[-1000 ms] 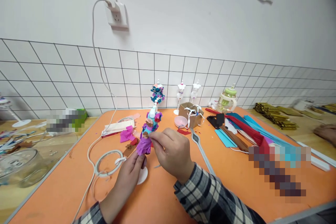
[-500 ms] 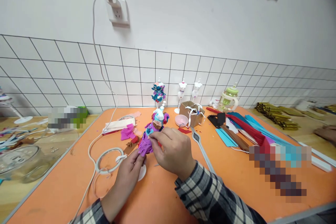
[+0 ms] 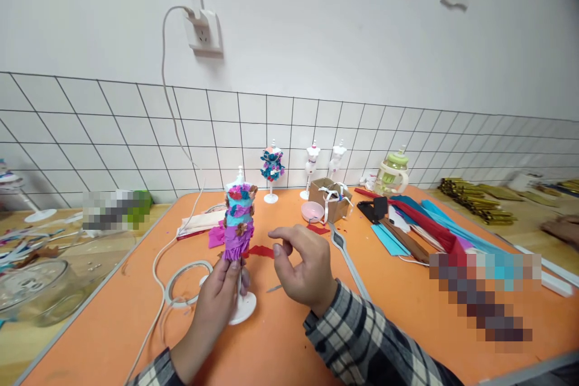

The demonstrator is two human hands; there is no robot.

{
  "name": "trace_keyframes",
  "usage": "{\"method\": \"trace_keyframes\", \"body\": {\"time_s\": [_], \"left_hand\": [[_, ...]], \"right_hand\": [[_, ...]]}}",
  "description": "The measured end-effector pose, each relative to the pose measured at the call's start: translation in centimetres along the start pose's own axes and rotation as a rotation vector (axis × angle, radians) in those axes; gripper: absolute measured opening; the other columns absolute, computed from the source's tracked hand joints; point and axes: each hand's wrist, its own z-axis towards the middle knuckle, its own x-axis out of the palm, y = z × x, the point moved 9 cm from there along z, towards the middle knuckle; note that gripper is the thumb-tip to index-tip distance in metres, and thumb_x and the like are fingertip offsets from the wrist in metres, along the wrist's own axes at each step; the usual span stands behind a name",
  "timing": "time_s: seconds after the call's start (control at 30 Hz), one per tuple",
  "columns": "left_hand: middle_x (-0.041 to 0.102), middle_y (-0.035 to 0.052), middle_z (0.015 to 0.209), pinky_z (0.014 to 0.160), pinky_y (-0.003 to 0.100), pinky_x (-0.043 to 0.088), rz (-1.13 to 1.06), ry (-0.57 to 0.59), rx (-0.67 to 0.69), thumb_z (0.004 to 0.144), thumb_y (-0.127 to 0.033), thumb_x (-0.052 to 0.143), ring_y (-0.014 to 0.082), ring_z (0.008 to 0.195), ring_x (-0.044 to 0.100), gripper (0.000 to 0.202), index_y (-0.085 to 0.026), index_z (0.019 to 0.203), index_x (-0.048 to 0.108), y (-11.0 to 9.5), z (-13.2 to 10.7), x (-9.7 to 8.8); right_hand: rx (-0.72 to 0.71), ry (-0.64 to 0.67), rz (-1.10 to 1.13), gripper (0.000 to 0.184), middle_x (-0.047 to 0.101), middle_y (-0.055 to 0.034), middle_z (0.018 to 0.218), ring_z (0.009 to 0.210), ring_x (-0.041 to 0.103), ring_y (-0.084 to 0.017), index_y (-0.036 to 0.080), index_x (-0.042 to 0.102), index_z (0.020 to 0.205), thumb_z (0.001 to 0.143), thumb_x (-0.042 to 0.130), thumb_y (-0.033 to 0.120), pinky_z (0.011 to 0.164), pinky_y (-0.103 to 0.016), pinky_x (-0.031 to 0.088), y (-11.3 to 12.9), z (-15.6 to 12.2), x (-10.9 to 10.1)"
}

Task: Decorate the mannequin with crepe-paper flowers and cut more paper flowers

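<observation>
My left hand (image 3: 218,297) is closed round the stand of a small dress form (image 3: 239,211), just under its purple paper hem. The form stands upright, wrapped in turquoise and purple crepe paper with red and brown flower-like bits; its white round base (image 3: 244,307) shows below my fingers. To its right, apart from it, my right hand (image 3: 307,265) hovers with the index finger stretched out and the thumb separate, the other fingers curled, nothing visible between them. Red paper scraps (image 3: 261,251) lie on the orange table behind the form. A thin grey tool (image 3: 274,288) rests near my right fingertips.
Farther back stand a decorated dress form (image 3: 272,166) and two white forms, beside a cardboard box (image 3: 337,208) and a pink bowl (image 3: 312,212). Tape rolls (image 3: 169,286) and a white cable (image 3: 156,253) lie left. Coloured paper (image 3: 434,223) and a bottle (image 3: 392,175) are right.
The dress form has gone from tilted away to upright, its base now showing. My right hand's fingers have come off its decorations and opened slightly to the right.
</observation>
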Motion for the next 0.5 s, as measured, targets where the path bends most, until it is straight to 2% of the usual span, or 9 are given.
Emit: {"method": "trace_keyframes", "body": {"time_s": [0.1,0.17,0.23,0.3,0.37,0.43,0.5], "left_hand": [[0.067,0.0024,0.065,0.058,0.033,0.051,-0.023,-0.005,-0.019,0.084,-0.069,0.055,0.0228,0.059,0.063,0.047,-0.021,0.084,0.059,-0.1,0.1,-0.3],[0.071,0.0056,0.072,0.07,0.036,0.054,-0.027,-0.008,-0.022,0.082,-0.068,0.058,0.0259,0.07,0.068,0.047,-0.021,0.085,0.062,0.1,0.3,-0.4],[0.074,0.0075,0.076,0.081,0.039,0.054,-0.037,-0.009,-0.041,0.079,-0.067,0.062,0.0284,0.08,0.07,0.047,-0.021,0.086,0.065,0.6,0.5,-0.5],[0.076,0.0084,0.08,0.087,0.041,0.053,-0.063,-0.016,-0.087,0.076,-0.068,0.066,0.0303,0.087,0.071,0.049,-0.021,0.088,0.067,1.6,0.9,-0.7],[0.077,0.009,0.082,0.089,0.042,0.053,-0.096,-0.03,-0.127,0.074,-0.07,0.068,0.0311,0.09,0.071,0.053,-0.02,0.091,0.069,2.6,1.2,-0.9],[0.078,0.0098,0.085,0.091,0.042,0.052,-0.117,-0.036,-0.131,0.073,-0.072,0.069,0.031,0.093,0.071,0.056,-0.019,0.093,0.07,3.2,1.5,-1.1],[0.078,0.0112,0.089,0.09,0.041,0.054,-0.133,-0.039,-0.118,0.072,-0.072,0.069,0.0305,0.093,0.072,0.058,-0.018,0.093,0.071,3.5,1.7,-1.1]], "right_hand": [[0.158,0.014,0.043,0.022,0.055,0.0016,0.063,0.057,0.054,-0.013,0.017,0.07,0.098,0.089,0.051,0.023,0.057,-0.026,0.042,-3.7,-3.1,1.8],[0.222,0.147,0.052,0.021,0.058,0.001,0.064,0.057,0.056,-0.013,0.017,0.071,0.093,0.09,0.052,0.023,0.057,-0.026,0.041,-5.4,-5.4,4.3],[0.274,0.302,0.044,0.019,0.065,-0.0009,0.071,0.068,0.061,-0.015,0.019,0.073,0.091,0.091,0.055,0.023,0.063,-0.026,0.042,-6.4,-7.4,6.9],[0.3,0.416,0.051,0.02,0.068,-0.0013,0.075,0.075,0.062,-0.016,0.02,0.074,0.089,0.093,0.055,0.02,0.066,-0.026,0.042,-6.6,-8.8,8.8],[0.265,0.51,0.083,0.018,0.069,-0.0009,0.077,0.077,0.063,-0.016,0.021,0.075,0.085,0.093,0.058,0.021,0.071,-0.027,0.042,-6.0,-9.5,10.4],[0.243,0.555,0.126,0.013,0.072,-0.0006,0.084,0.081,0.064,-0.016,0.021,0.075,0.087,0.092,0.062,0.022,0.076,-0.028,0.043,-5.3,-9.9,11.3],[0.28,0.55,0.148,0.009,0.074,-0.0002,0.089,0.084,0.064,-0.016,0.021,0.074,0.091,0.091,0.065,0.022,0.077,-0.027,0.042,-5.3,-10.1,11.8]]}}
